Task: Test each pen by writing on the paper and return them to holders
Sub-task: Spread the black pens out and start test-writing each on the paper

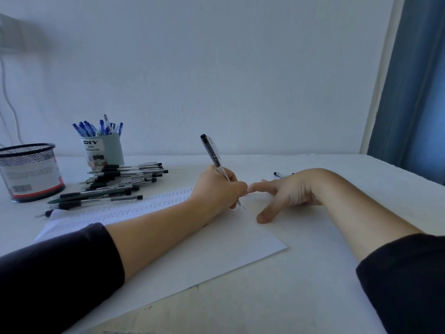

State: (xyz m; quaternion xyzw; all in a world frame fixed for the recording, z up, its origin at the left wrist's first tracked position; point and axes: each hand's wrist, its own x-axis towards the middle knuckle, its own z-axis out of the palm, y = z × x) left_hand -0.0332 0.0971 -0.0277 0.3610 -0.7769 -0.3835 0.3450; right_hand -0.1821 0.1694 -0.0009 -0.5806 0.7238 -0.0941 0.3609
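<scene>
My left hand (216,189) grips a clear black-topped pen (213,153), its tip touching the white paper (192,256) near the sheet's far right part. Rows of small blue writing cover the paper's left half. My right hand (284,194) rests on the paper's right edge with spread, straight fingers, holding nothing. A pile of black pens (120,182) lies beyond the paper at the left. Behind it stands a grey-green holder (103,150) full of blue pens. A black mesh holder (31,172) stands at the far left.
One more pen (279,175) lies on the table behind my right hand. The white wall runs close behind the table, with a blue curtain (414,80) at the right. Cables hang at the far left.
</scene>
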